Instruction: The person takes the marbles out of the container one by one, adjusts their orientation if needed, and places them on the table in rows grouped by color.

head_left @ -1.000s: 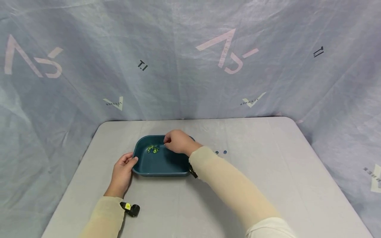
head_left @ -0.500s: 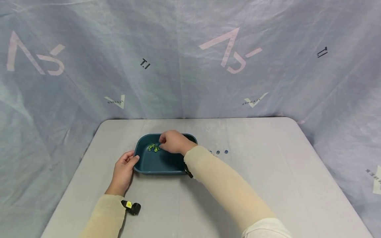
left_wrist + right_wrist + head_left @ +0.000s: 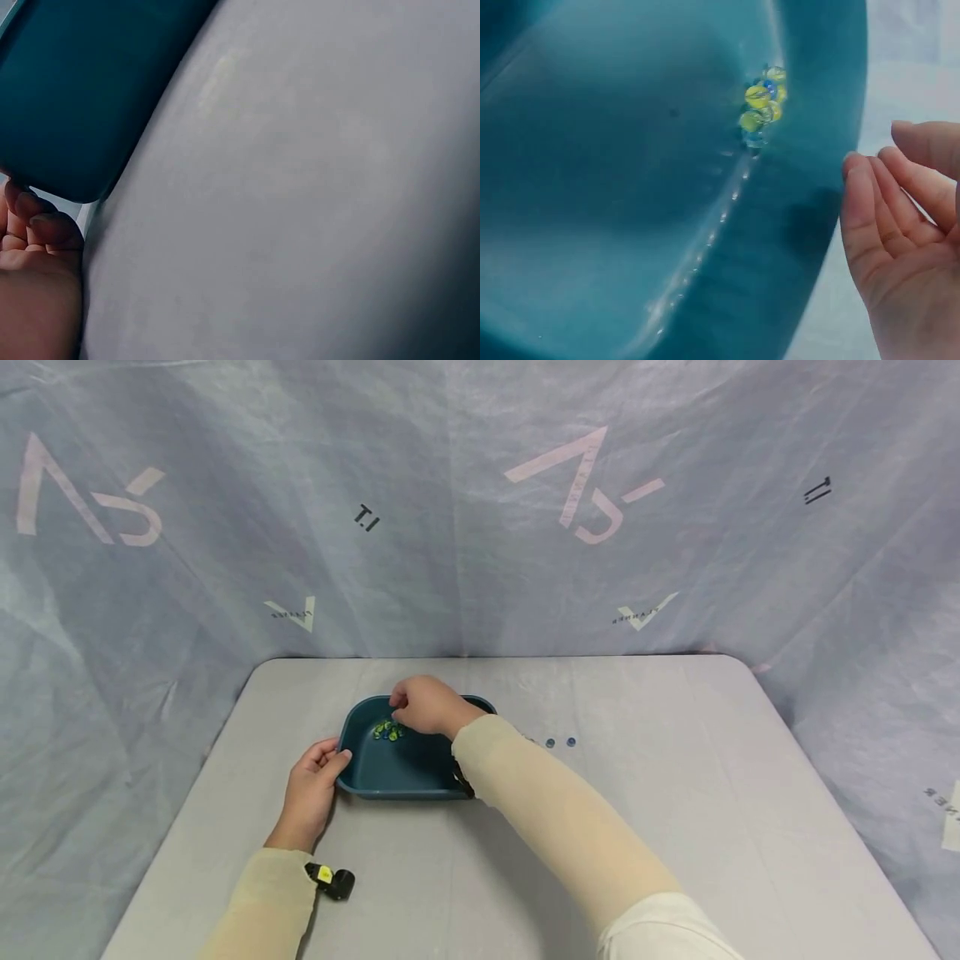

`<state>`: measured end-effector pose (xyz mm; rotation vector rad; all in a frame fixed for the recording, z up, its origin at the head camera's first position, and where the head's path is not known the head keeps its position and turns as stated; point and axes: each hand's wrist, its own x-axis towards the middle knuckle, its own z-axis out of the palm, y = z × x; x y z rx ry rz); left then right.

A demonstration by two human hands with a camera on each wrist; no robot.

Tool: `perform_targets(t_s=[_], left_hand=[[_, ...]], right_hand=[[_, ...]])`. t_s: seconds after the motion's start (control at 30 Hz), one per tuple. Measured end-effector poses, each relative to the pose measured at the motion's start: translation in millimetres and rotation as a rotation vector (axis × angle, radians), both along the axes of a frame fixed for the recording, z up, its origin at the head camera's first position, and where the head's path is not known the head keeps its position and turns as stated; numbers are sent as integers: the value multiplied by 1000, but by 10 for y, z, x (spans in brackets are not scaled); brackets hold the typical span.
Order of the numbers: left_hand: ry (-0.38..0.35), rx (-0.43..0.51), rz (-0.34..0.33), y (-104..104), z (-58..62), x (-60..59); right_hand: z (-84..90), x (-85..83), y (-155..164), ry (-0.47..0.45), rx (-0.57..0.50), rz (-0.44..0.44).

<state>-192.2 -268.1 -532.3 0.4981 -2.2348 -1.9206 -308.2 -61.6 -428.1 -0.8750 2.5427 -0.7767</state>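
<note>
Resting on tray [image 3: 390, 768], left fingers [image 3: 335, 763], seemingly.

The far right part of the dark teal plastic tray [image 3: 390, 772] is covered by the right hand [image 3: 424, 704] in the head view. The small yellow-green and blue glass marbles [image 3: 387, 732] are too tiny there to be counted. In the left wrist view, the left hand [image 3: 30, 262] is cut off by the frame's edge.
</note>
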Motion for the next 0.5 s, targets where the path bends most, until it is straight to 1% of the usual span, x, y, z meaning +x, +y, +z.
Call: perform_targets(t_s=[0.27, 0.5], left_hand=[[15, 17, -17, -3, -23, -9], [9, 14, -16, -16, -14, -11]], right_hand=[[-62, -30, 12, -54, 10, -9], [-110, -83, -13, -47, 48, 10]])
